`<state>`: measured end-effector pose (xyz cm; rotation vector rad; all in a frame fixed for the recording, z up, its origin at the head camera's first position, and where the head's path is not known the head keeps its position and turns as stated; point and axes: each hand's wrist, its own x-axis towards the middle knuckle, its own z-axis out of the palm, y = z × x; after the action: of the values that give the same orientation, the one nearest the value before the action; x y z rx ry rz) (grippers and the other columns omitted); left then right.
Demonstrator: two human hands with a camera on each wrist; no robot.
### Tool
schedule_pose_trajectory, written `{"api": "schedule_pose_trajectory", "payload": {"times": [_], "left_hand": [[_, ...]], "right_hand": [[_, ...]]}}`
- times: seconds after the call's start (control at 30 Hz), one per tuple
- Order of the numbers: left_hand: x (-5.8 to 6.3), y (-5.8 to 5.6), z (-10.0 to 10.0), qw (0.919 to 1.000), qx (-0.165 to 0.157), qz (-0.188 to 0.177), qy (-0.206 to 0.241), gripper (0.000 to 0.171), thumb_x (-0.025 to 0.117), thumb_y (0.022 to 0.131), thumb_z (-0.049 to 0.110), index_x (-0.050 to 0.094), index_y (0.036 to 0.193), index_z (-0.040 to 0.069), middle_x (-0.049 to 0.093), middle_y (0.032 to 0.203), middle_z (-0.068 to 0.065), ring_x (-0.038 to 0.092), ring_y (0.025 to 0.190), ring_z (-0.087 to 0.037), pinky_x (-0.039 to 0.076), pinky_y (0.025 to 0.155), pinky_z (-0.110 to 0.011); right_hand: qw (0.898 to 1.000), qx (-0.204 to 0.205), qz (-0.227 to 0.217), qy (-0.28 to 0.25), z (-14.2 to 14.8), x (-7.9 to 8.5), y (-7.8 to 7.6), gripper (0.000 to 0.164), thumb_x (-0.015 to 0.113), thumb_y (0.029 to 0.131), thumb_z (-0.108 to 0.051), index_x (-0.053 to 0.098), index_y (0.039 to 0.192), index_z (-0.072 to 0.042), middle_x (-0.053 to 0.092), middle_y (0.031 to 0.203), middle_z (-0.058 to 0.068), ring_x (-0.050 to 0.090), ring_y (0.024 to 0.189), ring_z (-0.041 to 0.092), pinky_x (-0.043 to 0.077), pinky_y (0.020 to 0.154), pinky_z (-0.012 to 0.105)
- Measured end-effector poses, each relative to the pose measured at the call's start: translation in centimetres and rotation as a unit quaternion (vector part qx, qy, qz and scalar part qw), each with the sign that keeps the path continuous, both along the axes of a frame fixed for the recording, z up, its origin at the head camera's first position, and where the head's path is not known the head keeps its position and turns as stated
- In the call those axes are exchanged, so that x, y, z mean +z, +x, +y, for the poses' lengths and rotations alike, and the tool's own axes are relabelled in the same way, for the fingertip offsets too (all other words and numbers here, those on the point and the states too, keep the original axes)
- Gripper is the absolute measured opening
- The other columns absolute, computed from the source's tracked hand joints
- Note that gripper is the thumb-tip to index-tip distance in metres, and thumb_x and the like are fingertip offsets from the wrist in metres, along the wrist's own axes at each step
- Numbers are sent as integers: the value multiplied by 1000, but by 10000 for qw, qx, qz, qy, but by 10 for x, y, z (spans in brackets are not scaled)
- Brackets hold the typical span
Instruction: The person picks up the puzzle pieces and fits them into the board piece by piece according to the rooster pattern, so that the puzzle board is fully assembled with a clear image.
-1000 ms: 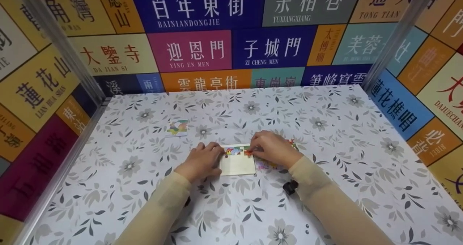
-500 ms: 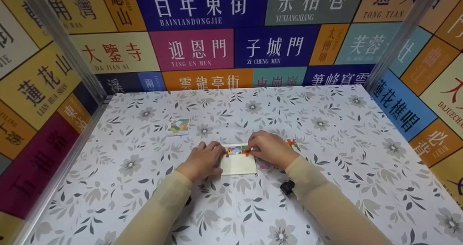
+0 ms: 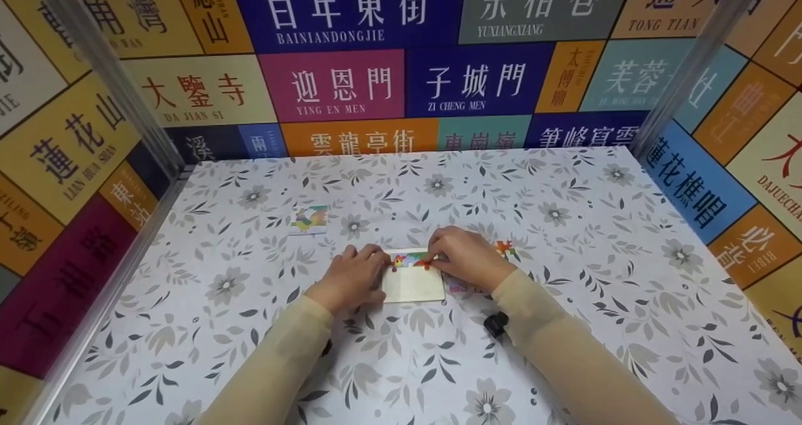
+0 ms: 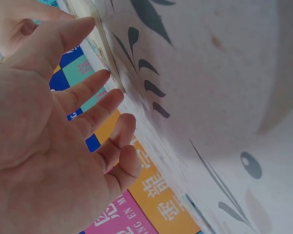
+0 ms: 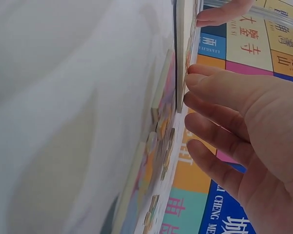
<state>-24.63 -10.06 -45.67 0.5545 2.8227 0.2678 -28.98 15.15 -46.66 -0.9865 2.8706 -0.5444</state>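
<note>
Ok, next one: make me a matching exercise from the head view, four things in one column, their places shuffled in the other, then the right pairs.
Things:
1. left hand
2. square picture
3. pale board
4. right hand

Places:
A. between the hands
B. at the board's far right corner
C. at the board's left edge
D. farther back, apart from both hands

Pairs: 1-C, 2-D, 3-A, 4-B

Along the cream board's (image 3: 413, 285) far edge, the right hand (image 3: 465, 257) has moved a puzzle piece (image 3: 424, 263) leftward, closing the visible gap.
</note>
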Motion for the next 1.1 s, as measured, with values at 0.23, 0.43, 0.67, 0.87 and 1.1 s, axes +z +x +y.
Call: {"api": "schedule_pose_trajectory", "payload": {"times": [0.23,0.43,0.67,0.87,1.1], "left_hand": [[2,0,-1,9999,-95,42,93,60,79,89,33,55,142,19,49,153,-6,48,129,-35,41,109,-55],[0,0,-2,9992,-234,226,246,58,81,87,31,57,138,17,51,149,-7,49,123,-37,44,102,-57],[-1,-1,-4,9998,-70,-46,168,61,80,90,34,54,143,19,48,153,-5,47,131,-35,40,110,-55],[-3,-1,-4,9999,-51,-64,117,62,79,90,36,54,144,20,47,154,-4,46,131,-34,40,111,-55],[-3,-2,-2,9999,-93,-30,74,63,79,90,36,53,144,19,47,154,-5,46,131,-34,40,110,-55]], "right_hand": [[10000,29,71,-25,1,-1,-1,15,76,95,-20,82,108,-23,68,111,-4,64,104,17,55,92,39],[9998,122,150,-101,3,1,0,14,76,94,-18,83,107,-21,70,109,-2,65,100,17,55,90,39],[9998,47,-148,-156,7,3,2,13,72,97,-21,81,106,-17,69,114,-1,65,106,18,55,94,41],[9999,-90,-49,-7,15,3,-2,15,75,95,-18,81,109,-15,70,121,2,63,117,23,52,101,43],[9996,-251,-118,52,24,4,-5,16,76,94,-17,81,110,-14,71,124,3,63,119,24,52,103,45]]}}
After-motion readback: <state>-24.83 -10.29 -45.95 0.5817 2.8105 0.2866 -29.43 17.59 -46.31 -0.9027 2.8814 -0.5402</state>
